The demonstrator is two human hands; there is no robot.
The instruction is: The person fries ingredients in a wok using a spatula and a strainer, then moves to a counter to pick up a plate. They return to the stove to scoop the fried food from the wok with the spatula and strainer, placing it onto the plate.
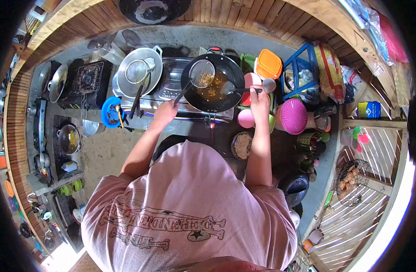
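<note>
Left hand (165, 113) grips strainer (202, 74), right hand (260, 97) ladle (227, 88), fingers closed on the handles, over the wok (233, 68) (hot oil); careless tilting could splash.

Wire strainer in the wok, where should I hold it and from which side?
Take the wire strainer by the end of its long dark handle, from the near left. Its mesh bowl sits inside the wok, over what is frying, and the handle slants out past the rim to where the left hand grips it, away from the heat.
</note>
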